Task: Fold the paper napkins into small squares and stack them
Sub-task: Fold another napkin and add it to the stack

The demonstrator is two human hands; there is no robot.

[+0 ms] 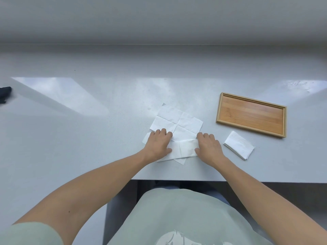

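A white paper napkin folded to a long strip [184, 148] lies on top of a pile of unfolded white napkins [178, 122] near the table's front edge. My left hand [160, 143] presses flat on the strip's left end, fingers spread. My right hand [208, 146] presses on its right end, the thumb on the paper. To the right lies a small stack of folded napkin squares [238, 147].
A shallow bamboo tray [252, 114] with nothing in it sits at the right, behind the folded stack. A dark object [5, 94] pokes in at the far left edge. The grey table [88, 129] ends just below my hands, and my lap shows beneath.
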